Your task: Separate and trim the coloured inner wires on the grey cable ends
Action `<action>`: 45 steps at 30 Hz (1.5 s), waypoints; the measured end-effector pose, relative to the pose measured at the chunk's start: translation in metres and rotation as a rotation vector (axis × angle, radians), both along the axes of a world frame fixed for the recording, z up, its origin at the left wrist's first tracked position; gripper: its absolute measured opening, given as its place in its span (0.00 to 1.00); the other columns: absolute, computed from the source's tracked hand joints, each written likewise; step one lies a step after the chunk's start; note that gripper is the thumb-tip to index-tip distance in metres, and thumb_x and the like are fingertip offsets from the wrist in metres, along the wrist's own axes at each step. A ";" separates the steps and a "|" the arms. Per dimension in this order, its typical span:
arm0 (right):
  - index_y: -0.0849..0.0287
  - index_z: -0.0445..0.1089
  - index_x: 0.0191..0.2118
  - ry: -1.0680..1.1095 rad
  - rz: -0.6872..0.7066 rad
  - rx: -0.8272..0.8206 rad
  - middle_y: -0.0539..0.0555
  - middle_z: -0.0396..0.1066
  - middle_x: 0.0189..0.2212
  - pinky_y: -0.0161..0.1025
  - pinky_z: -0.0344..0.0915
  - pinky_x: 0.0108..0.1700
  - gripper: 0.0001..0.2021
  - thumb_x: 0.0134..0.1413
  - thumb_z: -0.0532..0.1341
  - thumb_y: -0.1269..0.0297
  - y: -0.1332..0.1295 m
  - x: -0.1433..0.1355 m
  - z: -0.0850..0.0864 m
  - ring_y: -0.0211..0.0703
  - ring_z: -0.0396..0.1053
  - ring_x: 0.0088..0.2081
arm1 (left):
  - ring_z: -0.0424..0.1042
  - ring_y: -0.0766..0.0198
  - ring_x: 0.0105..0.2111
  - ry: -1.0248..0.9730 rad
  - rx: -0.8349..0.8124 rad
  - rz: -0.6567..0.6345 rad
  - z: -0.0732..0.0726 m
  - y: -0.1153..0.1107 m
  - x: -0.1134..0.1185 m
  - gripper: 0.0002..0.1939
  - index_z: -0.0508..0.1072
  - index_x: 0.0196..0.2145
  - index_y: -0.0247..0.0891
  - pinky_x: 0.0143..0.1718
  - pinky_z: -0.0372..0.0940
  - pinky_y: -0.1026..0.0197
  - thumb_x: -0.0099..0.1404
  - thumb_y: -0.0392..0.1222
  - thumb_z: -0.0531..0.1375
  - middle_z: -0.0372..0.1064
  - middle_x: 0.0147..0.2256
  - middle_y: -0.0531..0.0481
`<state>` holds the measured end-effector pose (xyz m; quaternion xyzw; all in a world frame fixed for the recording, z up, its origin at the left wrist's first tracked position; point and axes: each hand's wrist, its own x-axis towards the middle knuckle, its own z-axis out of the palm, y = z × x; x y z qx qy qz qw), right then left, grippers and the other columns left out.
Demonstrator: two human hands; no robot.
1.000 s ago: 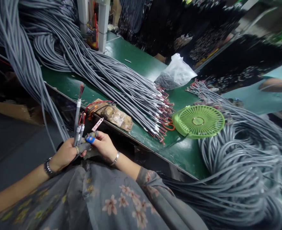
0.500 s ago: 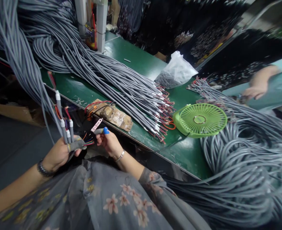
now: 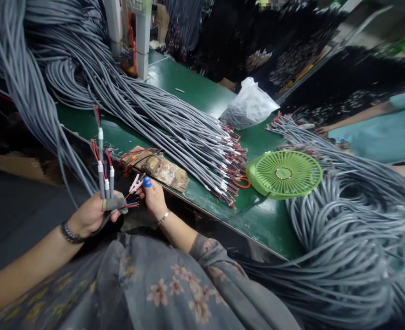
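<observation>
My left hand is closed around several grey cables that stand up out of the fist. White sleeves and thin coloured wires top these cables. A grey finger cover wraps a digit of this hand, and a fan of stripped coloured wires points from it towards the right. Close by, my right hand, with a blue cover on one digit, pinches a small pale pink clip-like tool just above the wire ends. Whether the tool touches the wires I cannot tell.
A thick bundle of grey cables lies across the green table. Near its edge sits a worn block with wires. A green fan, a plastic bag and coiled cables are rightward. A co-worker's arm reaches in.
My left hand has moved slightly right with the cables, bringing the wires nearer my right hand. The pink tool has turned and now shows two prongs. The co-worker's arm has shifted.
</observation>
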<state>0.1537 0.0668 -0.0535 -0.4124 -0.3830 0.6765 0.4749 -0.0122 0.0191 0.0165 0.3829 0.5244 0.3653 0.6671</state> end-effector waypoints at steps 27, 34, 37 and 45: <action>0.55 0.76 0.35 0.291 0.135 -0.299 0.49 0.75 0.28 0.33 0.74 0.31 0.24 0.63 0.77 0.39 -0.001 0.004 0.016 0.38 0.69 0.28 | 0.61 0.62 0.18 0.193 0.219 0.115 0.001 -0.026 0.007 0.24 0.73 0.12 0.46 0.25 0.61 0.57 0.51 0.60 0.74 0.65 0.14 0.50; 0.56 0.76 0.35 0.275 0.165 -0.245 0.50 0.75 0.28 0.34 0.73 0.31 0.27 0.62 0.76 0.35 0.001 0.002 0.012 0.38 0.68 0.29 | 0.62 0.64 0.19 0.177 0.197 0.181 0.000 -0.021 0.015 0.23 0.74 0.13 0.43 0.27 0.61 0.58 0.49 0.59 0.75 0.66 0.14 0.51; 0.56 0.77 0.37 0.297 0.186 -0.265 0.52 0.77 0.31 0.36 0.74 0.34 0.25 0.64 0.75 0.36 0.003 -0.001 0.013 0.41 0.71 0.32 | 0.60 0.66 0.18 0.149 0.176 0.195 -0.002 -0.018 0.016 0.23 0.73 0.13 0.43 0.26 0.60 0.59 0.49 0.58 0.76 0.66 0.14 0.52; 0.56 0.78 0.37 0.313 0.123 -0.299 0.52 0.77 0.30 0.36 0.72 0.34 0.23 0.65 0.75 0.38 0.003 -0.006 0.012 0.43 0.73 0.32 | 0.63 0.63 0.18 0.177 0.138 0.139 -0.003 -0.016 0.018 0.25 0.73 0.13 0.44 0.25 0.62 0.58 0.48 0.62 0.76 0.65 0.14 0.52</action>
